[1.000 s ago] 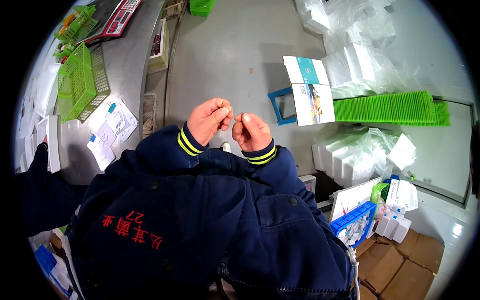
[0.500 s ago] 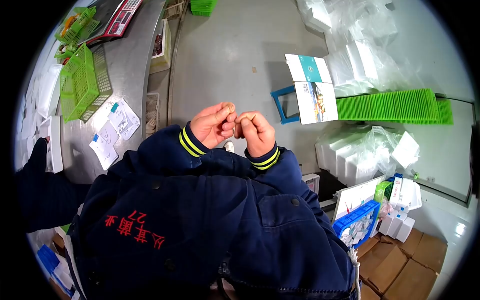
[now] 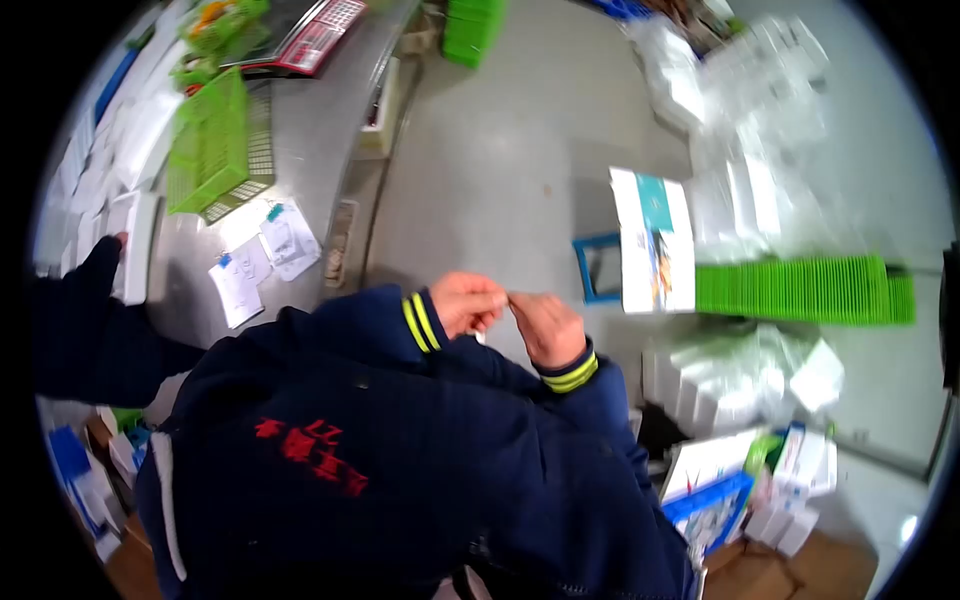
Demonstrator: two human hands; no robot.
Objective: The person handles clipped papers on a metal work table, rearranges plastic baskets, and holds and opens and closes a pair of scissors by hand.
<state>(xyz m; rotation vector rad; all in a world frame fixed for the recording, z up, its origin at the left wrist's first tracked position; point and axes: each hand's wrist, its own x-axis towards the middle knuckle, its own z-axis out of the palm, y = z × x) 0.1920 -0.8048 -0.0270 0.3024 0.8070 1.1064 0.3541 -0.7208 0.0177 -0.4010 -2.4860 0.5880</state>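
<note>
My left hand (image 3: 467,303) is in front of my chest, fingers curled and thumb pressed to the index finger. Close on its right, fingertips nearly touching, my right hand (image 3: 548,328) is closed in a pinch. Whatever lies between the fingertips is too small and blurred to make out. Both hands come out of dark blue sleeves with yellow-striped cuffs. Beyond them is the grey floor (image 3: 480,180).
On the left, a metal table (image 3: 310,130) bears a green basket (image 3: 210,145), papers (image 3: 290,240) and a red-edged scale (image 3: 320,38). A co-worker's dark sleeve (image 3: 95,320) reaches in. At right stand a printed carton (image 3: 657,245), green crates (image 3: 790,290) and wrapped foam boxes (image 3: 740,380).
The whole view has shifted and blurred, with the surroundings lower and further right in the frame. My hands stay close together, my right fingers now pointing more toward my left hand.
</note>
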